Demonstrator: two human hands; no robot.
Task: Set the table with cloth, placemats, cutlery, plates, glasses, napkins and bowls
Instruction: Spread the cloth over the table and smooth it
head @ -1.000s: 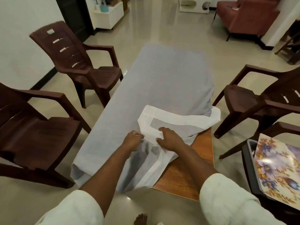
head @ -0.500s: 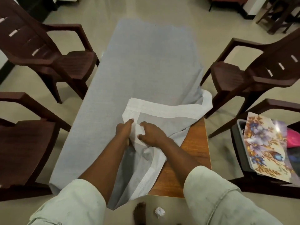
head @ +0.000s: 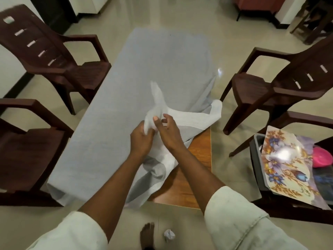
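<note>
A grey tablecloth (head: 147,69) with a white border covers most of a wooden table (head: 200,150), whose near right corner shows bare. The cloth's near right part is folded back and bunched. My left hand (head: 142,139) grips the white border of the cloth and lifts a corner of it, which stands up above my hands. My right hand (head: 167,130) pinches the same bunched border beside the left hand. A flowered placemat (head: 288,163) lies on a grey bin (head: 255,159) at the right, next to a pink bowl (head: 322,158).
Two dark brown plastic chairs (head: 54,56) stand along the table's left side and another brown chair (head: 281,82) stands on the right. A crumpled white paper (head: 169,235) lies on the floor by my bare foot (head: 146,235). A red sofa (head: 257,4) stands far back.
Both hands have gathered the flat folded border into a bunch and lifted it off the table. The camera has tilted down and nearer.
</note>
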